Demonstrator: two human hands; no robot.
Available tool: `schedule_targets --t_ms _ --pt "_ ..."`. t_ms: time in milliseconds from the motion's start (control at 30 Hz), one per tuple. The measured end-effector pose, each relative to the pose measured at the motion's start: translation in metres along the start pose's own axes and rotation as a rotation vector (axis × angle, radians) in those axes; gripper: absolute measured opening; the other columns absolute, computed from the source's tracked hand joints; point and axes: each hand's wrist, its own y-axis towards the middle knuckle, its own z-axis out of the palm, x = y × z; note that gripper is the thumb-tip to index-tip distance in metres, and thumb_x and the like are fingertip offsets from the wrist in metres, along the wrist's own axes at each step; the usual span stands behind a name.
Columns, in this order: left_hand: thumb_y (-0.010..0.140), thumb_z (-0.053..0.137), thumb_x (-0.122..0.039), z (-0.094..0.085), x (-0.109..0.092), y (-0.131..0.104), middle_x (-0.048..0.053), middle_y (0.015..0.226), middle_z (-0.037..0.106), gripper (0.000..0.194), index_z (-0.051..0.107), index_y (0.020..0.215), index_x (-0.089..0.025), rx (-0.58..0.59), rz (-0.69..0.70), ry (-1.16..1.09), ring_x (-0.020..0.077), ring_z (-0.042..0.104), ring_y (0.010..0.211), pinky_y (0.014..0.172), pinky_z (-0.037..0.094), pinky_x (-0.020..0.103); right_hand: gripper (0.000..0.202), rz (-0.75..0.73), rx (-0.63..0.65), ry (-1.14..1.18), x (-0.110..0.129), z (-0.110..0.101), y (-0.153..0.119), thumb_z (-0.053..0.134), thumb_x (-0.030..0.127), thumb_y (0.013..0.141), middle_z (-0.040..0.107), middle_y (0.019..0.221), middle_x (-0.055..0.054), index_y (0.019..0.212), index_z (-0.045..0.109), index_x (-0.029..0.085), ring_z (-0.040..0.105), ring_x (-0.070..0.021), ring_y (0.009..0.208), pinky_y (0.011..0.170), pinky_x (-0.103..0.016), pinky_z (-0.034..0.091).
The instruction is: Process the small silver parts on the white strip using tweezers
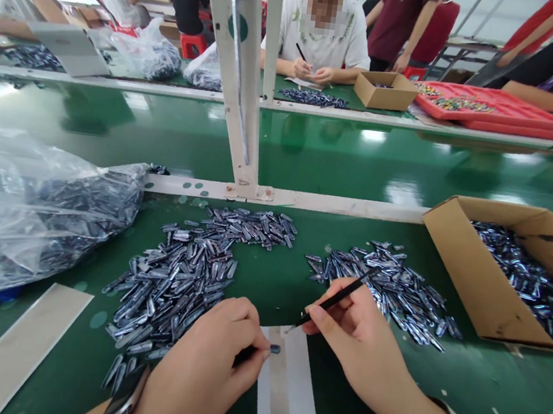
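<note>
1. At the lower centre of the frame, the left hand [209, 367] makes a narrow pinch; between thumb and finger it holds one small shiny piece [275, 348], which is over the white paper [301, 391]. Whether the piece touches the paper, I cannot tell.
2. Just right of centre, the right hand [358, 344] has its fingers closed around a thin black tool [338, 300], similar to a pen. The tool is tilted, with its lower tip close to the top edge of the paper; contact is not clear.
3. Down the middle of the paper runs a beige strip [279, 395].
4. On the left wrist, at the bottom of the frame, sits a dark watch [124, 398].
5. Left of centre, beyond the left hand, many similar shiny pieces lie in a large heap [179, 282]. Another heap [397, 289] lies beyond the right hand.
6. At the right edge, a cardboard box [479, 279] contains more pieces.
7. At the left edge rests a clear plastic bag [55, 207] with pieces inside; below it lies a long beige sheet [19, 350].
8. At the upper centre, behind a white post [247, 96], a person in a white shirt [319, 44] sits opposite, also holding a thin dark tool [301, 52].
</note>
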Motion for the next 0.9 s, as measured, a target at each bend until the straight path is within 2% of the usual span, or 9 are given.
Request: schedule_targets --t_ms 200,367,767,900 --pt "0.084 0.062 -0.009 0.0006 0.0060 0.0004 -0.002 0.084 0.060 0.018 0.070 0.076 -0.023 0.045 -0.003 -0.017 0.0166 0.059 0.084 0.075 0.047 0.029 0.017 -0.072 0.025 -0.158 -0.0069 0.0039 -0.0065 0.063 0.028 0.088 0.062 0.079 0.003 0.092 0.047 0.026 0.065 -0.0150 0.071 0.064 -0.027 0.054" --pt "0.086 0.063 -0.012 -0.0004 0.0058 0.0021 -0.001 0.084 0.061 0.017 0.071 0.075 -0.023 0.094 -0.029 0.017 0.0171 0.059 0.084 0.074 0.046 0.029 0.014 -0.096 0.044 -0.230 -0.0080 0.0061 -0.0090 0.061 0.025 0.087 0.063 0.076 0.003 0.092 0.048 0.026 0.063 -0.0146 0.068 0.062 -0.026 0.053" --pt "0.087 0.062 -0.013 0.0031 0.0081 0.0006 -0.001 0.083 0.060 0.017 0.069 0.074 -0.022 0.060 0.008 0.032 0.0171 0.059 0.082 0.073 0.047 0.029 0.012 -0.146 0.045 -0.270 -0.0077 0.0060 -0.0081 0.061 0.025 0.086 0.064 0.074 0.004 0.091 0.049 0.025 0.064 -0.0146 0.066 0.060 -0.025 0.054" --pt "0.087 0.059 -0.008 0.0028 0.0065 -0.0007 -0.001 0.087 0.059 0.017 0.067 0.079 -0.022 0.039 0.090 0.082 0.0169 0.059 0.084 0.074 0.048 0.030 0.011 -0.166 0.060 -0.285 -0.0086 0.0046 -0.0077 0.061 0.027 0.087 0.065 0.076 0.002 0.091 0.051 0.025 0.065 -0.0152 0.068 0.061 -0.026 0.054"
